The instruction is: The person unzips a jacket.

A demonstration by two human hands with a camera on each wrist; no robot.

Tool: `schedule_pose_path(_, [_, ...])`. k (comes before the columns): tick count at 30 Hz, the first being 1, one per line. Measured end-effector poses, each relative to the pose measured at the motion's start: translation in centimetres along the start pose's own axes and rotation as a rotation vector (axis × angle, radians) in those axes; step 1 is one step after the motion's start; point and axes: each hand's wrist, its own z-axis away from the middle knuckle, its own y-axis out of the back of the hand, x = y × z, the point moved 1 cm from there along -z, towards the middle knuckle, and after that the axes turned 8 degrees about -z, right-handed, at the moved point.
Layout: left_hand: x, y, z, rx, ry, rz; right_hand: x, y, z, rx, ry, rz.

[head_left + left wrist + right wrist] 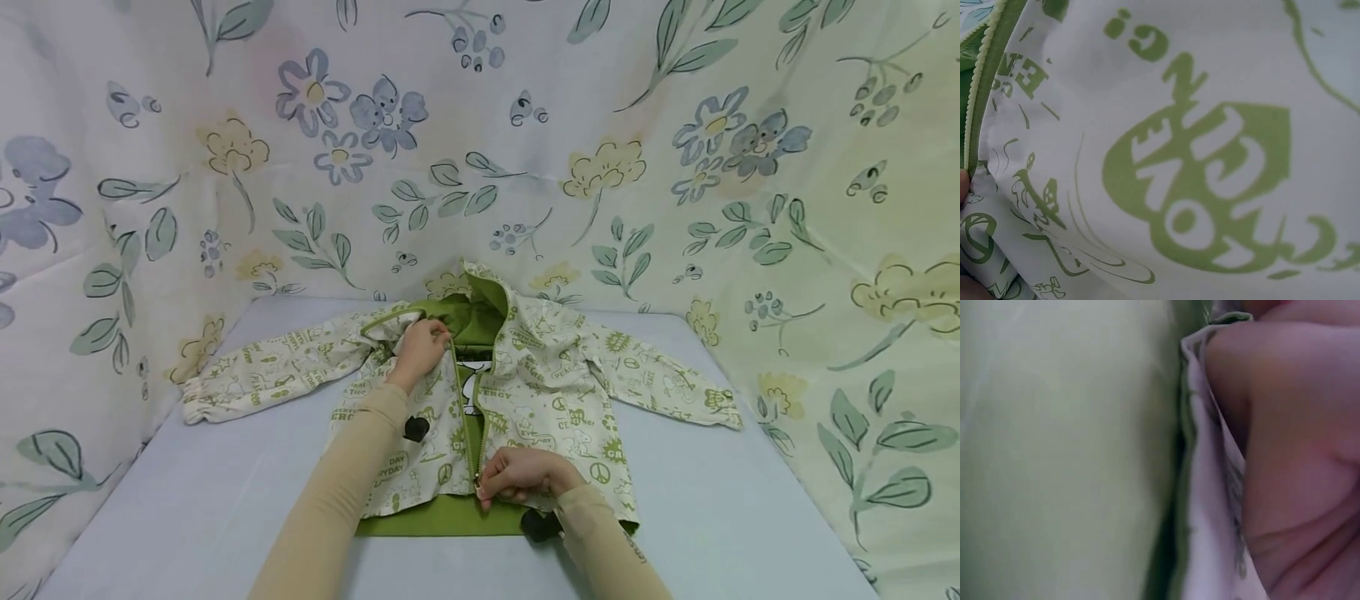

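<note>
A hooded jacket [555, 400], cream with green print and a green lining, lies spread with its front partly parted. My left hand [422, 350] pinches the front edge on the left side, just below the hood opening. In the left wrist view, fingertips [963, 186] show at the left border beside the green zipper edge [982, 81]. At the bottom of the zipper [470, 442], my right hand [528, 472] grips the front edge by the hem. The right wrist view has that hand [1297, 437] curled against the hem [1194, 462], its fingertips mostly hidden.
The jacket lies on a pale table [247, 492], its sleeves stretched out to both sides. Floral cloth [480, 117] hangs behind and along the sides. Inside the parted front a white cartoon figure on black [471, 387] shows.
</note>
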Motion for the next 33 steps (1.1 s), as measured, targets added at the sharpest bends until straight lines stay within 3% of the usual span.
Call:
schedule_pose_path(15, [-0.3, -0.1, 0.0, 0.039, 0.057, -0.017, 0.2, 0.3, 0.5, -0.014, -0.07, -0.061])
schedule_pose_path(24, [-0.7, -0.7, 0.1, 0.099, 0.1, 0.01, 0.4, 0.8, 0.5, -0.037, -0.067, -0.088])
schedule_pose_path(30, [-1.2, -1.0, 0.3, 0.052, 0.101, -0.015, 0.4, 0.8, 0.6, -0.017, -0.068, -0.047])
schedule_pose_path(33, [-1.2, -1.1, 0.5, 0.012, 0.033, -0.07, 0.3, 1.0, 0.8, 0.006, -0.057, -0.038])
